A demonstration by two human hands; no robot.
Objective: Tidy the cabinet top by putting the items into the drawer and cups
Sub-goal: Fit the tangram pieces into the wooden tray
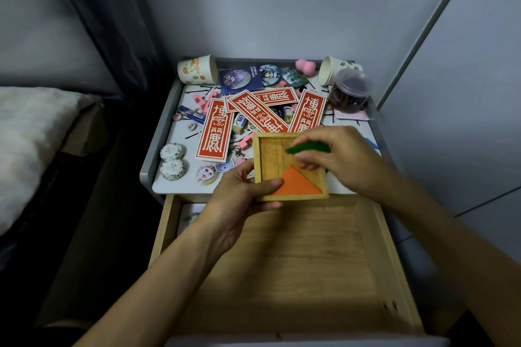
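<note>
Head view: the left hand (242, 191) holds the wooden tray (272, 155) in its fingers at the front edge of the table (191, 187), above the open drawer (296, 262), while the right hand (346, 160) pinches a green piece (308, 147) over it. Best keep the tray level and seat the piece flat beside the orange triangle (296, 182). A blue card (239, 79) behind reads "HONKAI STAR RAIL".

Bare left hand (239, 194), bare right hand (341, 160), 2 bare forearms (158, 276)

Left hand (239, 194), right hand (346, 160): curled fingers (315, 136).
</note>
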